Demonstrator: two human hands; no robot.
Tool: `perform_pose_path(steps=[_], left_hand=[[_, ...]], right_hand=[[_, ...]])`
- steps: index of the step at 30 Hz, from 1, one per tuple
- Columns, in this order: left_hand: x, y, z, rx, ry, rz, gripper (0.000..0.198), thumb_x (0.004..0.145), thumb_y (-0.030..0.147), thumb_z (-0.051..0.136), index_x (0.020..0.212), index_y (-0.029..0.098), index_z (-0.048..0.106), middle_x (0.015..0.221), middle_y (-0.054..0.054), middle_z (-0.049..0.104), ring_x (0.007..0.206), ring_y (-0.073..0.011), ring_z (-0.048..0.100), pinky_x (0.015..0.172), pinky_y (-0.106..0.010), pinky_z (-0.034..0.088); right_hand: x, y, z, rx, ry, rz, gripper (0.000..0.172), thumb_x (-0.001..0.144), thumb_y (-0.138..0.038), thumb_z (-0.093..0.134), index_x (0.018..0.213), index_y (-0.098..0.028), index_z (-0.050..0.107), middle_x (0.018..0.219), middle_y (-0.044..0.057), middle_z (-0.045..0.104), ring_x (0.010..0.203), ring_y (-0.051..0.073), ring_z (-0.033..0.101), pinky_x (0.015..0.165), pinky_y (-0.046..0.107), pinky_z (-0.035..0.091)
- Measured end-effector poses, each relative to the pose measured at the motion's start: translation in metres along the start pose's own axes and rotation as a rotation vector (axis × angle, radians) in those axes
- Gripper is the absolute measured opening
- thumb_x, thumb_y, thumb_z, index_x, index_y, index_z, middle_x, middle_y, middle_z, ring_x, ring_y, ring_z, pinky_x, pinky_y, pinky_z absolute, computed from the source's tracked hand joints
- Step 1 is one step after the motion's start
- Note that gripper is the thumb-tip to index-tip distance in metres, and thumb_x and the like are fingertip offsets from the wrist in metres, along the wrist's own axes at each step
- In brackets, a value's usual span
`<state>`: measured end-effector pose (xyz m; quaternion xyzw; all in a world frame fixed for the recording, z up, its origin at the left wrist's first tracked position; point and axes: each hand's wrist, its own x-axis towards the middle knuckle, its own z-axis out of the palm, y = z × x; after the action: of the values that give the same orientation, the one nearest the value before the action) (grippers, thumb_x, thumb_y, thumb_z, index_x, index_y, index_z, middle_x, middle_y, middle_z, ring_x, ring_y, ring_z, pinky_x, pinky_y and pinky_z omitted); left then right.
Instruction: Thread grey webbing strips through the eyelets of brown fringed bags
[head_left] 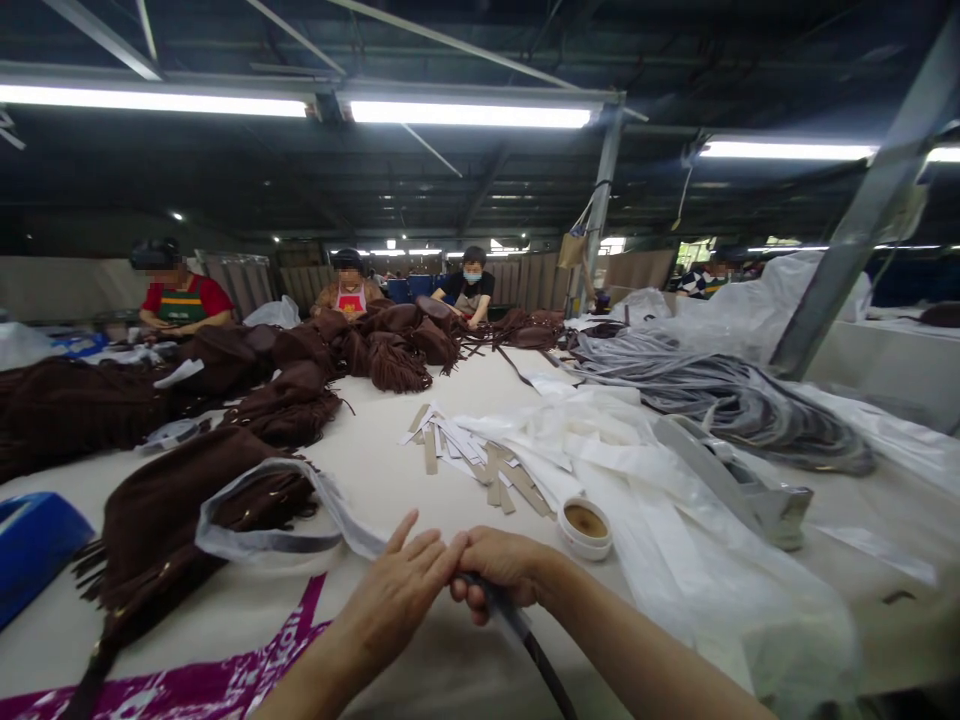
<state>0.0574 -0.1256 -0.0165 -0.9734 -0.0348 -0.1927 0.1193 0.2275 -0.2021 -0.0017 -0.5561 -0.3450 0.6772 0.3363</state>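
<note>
In the head view my right hand (501, 562) is wrapped round a dark strap (546, 672) partly covered in thin clear plastic. One end of the strap hangs toward the table's front edge. My left hand (409, 572) has its fingers stretched out, with the fingertips touching my right hand. A plastic-sleeved loop (262, 540) runs out from beneath the left hand; whether it joins the strap is hidden by my hands. Left of it lies a dark brown fringed bag (187, 500). A small open round tub with brown contents (586, 526) stands just beyond my right hand.
Brown bags (300, 385) are heaped at the left and back. Paper and card strips (465, 455) lie mid-table. White plastic sheets (660, 540), a grey tape dispenser (739, 490) and bundled wrapped straps (712, 400) fill the right. Several co-workers sit across the table.
</note>
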Motion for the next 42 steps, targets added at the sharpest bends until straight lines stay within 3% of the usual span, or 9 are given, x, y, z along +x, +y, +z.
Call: perform_pose_path(steps=[2,5,11,16,19,24,29,36,42], left_hand=[[0.005,0.005,0.021,-0.015,-0.025,-0.035,0.035,0.087,0.005,0.041,0.118,0.015,0.051,0.09,-0.005,0.065,0.082,-0.0203,0.059,0.086,-0.039,0.047],[0.0,-0.01,0.038,0.021,-0.055,-0.088,0.017,0.088,0.006,0.046,0.098,0.017,0.055,0.085,-0.004,0.061,0.076,-0.0198,0.055,0.072,-0.032,0.046],[-0.011,-0.034,0.034,0.06,-0.077,-0.08,0.021,0.086,0.003,0.048,0.1,0.017,0.055,0.084,-0.003,0.06,0.076,-0.02,0.054,0.074,-0.034,0.045],[-0.006,-0.008,0.028,-0.059,0.09,0.004,0.044,0.087,0.005,0.045,0.129,0.019,0.044,0.115,-0.009,0.062,0.107,-0.0215,0.056,0.102,-0.044,0.039],[-0.002,0.012,0.035,-0.13,0.205,0.002,0.03,0.091,0.012,0.043,0.12,0.017,0.052,0.109,-0.01,0.066,0.1,-0.0228,0.061,0.094,-0.041,0.046],[-0.001,0.027,0.045,-0.486,0.227,-0.343,0.025,0.093,0.016,0.036,0.087,0.019,0.06,0.077,-0.004,0.068,0.071,-0.0183,0.065,0.065,-0.026,0.05],[0.0,0.038,0.045,-0.733,0.22,-0.598,0.027,0.095,0.025,0.036,0.087,0.021,0.061,0.075,-0.003,0.069,0.069,-0.0172,0.066,0.061,-0.023,0.046],[0.004,0.05,0.054,-0.6,0.231,-0.492,0.026,0.092,0.024,0.037,0.081,0.02,0.06,0.074,-0.006,0.068,0.065,-0.0183,0.064,0.059,-0.025,0.044],[0.0,0.042,0.048,-0.398,0.159,-0.337,0.018,0.086,0.013,0.045,0.084,0.019,0.061,0.078,-0.006,0.066,0.074,-0.0205,0.06,0.069,-0.029,0.045]], right_hand=[[-0.002,0.003,0.0,0.006,0.001,0.002,0.011,0.078,-0.011,0.048,0.07,-0.014,0.054,0.051,-0.004,0.055,0.037,0.006,0.046,0.044,0.021,0.051],[-0.01,0.01,-0.008,0.008,0.004,0.014,0.009,0.076,-0.01,0.048,0.071,-0.013,0.055,0.053,-0.002,0.058,0.038,0.008,0.051,0.044,0.024,0.053],[-0.02,0.024,-0.028,-0.016,-0.019,0.058,0.012,0.077,-0.011,0.051,0.067,-0.012,0.057,0.05,-0.002,0.058,0.036,0.009,0.052,0.04,0.025,0.053],[-0.016,0.024,-0.029,0.04,-0.03,0.013,0.01,0.076,-0.011,0.053,0.067,-0.011,0.058,0.05,-0.001,0.059,0.035,0.008,0.05,0.041,0.024,0.053],[-0.015,0.023,-0.024,0.084,-0.048,0.001,0.008,0.075,-0.015,0.055,0.069,-0.012,0.057,0.051,0.0,0.06,0.037,0.009,0.053,0.043,0.026,0.054],[-0.032,0.033,-0.021,0.294,-0.111,-0.148,0.036,0.08,-0.043,0.058,0.091,-0.009,0.064,0.078,0.011,0.069,0.065,0.018,0.068,0.051,0.026,0.054],[-0.032,0.055,-0.012,0.351,0.259,-0.533,0.048,0.065,-0.038,0.08,0.106,-0.019,0.064,0.114,0.008,0.063,0.078,0.015,0.066,0.058,0.023,0.052],[0.008,0.068,0.014,0.509,0.367,-0.625,0.047,0.06,-0.052,0.082,0.081,-0.013,0.065,0.063,0.0,0.062,0.051,0.007,0.054,0.047,0.018,0.046],[0.0,0.067,-0.001,0.581,0.356,-0.576,0.048,0.057,-0.049,0.085,0.084,-0.016,0.063,0.071,0.0,0.064,0.049,0.006,0.052,0.044,0.016,0.044]])
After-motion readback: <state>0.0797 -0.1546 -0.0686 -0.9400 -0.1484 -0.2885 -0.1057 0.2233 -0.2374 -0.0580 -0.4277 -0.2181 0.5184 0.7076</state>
